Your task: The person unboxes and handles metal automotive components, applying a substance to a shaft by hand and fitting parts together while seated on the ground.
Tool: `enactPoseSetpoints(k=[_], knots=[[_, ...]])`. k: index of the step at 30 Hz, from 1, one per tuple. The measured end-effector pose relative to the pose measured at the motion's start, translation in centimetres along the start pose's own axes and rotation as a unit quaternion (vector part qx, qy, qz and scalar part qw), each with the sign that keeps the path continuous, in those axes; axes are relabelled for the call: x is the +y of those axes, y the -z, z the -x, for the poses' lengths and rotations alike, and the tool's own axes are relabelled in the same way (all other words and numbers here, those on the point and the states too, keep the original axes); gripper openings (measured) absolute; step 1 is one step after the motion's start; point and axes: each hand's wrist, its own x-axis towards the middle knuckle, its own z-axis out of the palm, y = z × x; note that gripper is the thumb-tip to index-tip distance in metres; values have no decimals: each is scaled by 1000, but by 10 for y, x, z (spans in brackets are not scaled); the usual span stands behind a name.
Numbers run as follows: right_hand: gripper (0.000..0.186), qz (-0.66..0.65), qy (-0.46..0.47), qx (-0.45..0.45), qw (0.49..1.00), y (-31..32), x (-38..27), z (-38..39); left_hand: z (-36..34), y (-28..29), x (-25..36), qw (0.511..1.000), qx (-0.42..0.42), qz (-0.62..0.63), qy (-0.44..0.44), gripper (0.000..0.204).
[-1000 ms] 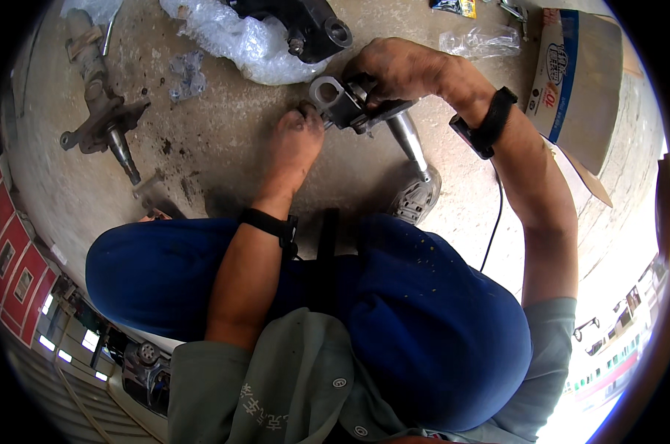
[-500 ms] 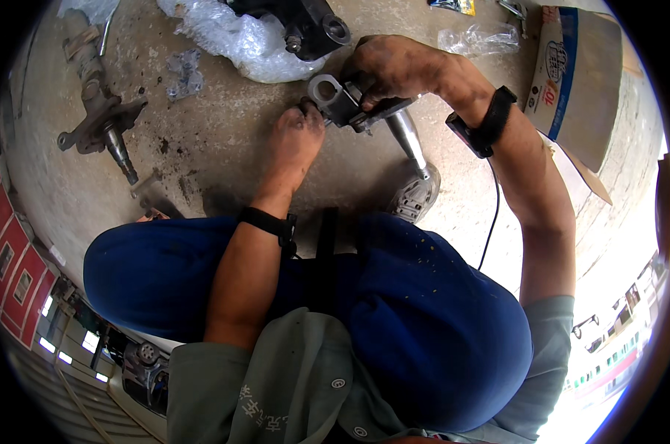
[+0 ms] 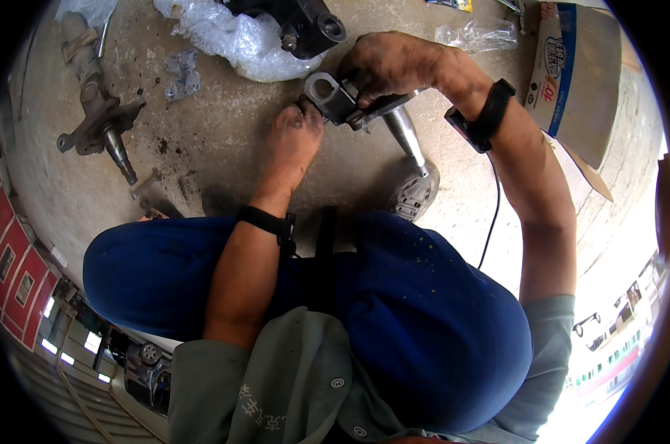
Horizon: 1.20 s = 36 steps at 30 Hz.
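Observation:
A metal steering knuckle (image 3: 339, 103) with a dark body, a ringed eye and a long silver spindle (image 3: 404, 133) is under my hands, its spindle tip at my shoe (image 3: 413, 192). My right hand (image 3: 390, 66) grips the knuckle from above, fingers curled over the body and partly hidden. My left hand (image 3: 294, 137) is closed at the lower left of the ringed eye, its fingertips on a small part that I cannot make out. A second, dirtier knuckle (image 3: 98, 126) lies at the left. A black metal part (image 3: 302, 29) rests by bubble wrap (image 3: 239, 52) above my hands.
Clear plastic bags (image 3: 475, 35) (image 3: 181, 74) lie on the concrete floor (image 3: 202, 133). A cardboard box (image 3: 579, 89) stands at the right, with a packet (image 3: 453, 4) and small metal items at the top edge. My blue-trousered legs fill the lower middle. A car shows at lower left.
My right hand and the knuckle have shifted slightly up in the picture, as has the surrounding floor. The grip of both hands looks much the same.

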Motion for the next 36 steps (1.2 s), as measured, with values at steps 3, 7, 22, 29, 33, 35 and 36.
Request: enactPoseSetpoints(k=[3, 7, 22, 29, 33, 35, 36], knots=[[40, -5, -1, -14, 1000, 5, -3, 0, -2, 4, 2, 998, -3, 50, 33, 25], [36, 18, 6, -3, 1000, 6, -8, 0, -4, 4, 2, 993, -20, 97, 67, 23], [41, 107, 1, 161, 981, 0, 11, 13, 3, -10, -2, 994, -4, 98, 56, 35], [41, 146, -46, 115, 981, -5, 3, 9, 0, -10, 0, 970, -2, 200, 136, 31], [39, 157, -61, 81, 982, -1, -5, 9, -2, -4, 2, 956, -17, 232, 178, 34], [36, 158, -58, 57, 984, 3, -9, 9, -3, -2, 3, 957, -25, 221, 185, 34], [35, 151, -56, 41, 986, 6, -10, 10, -3, -1, 3, 957, -28, 220, 186, 34]])
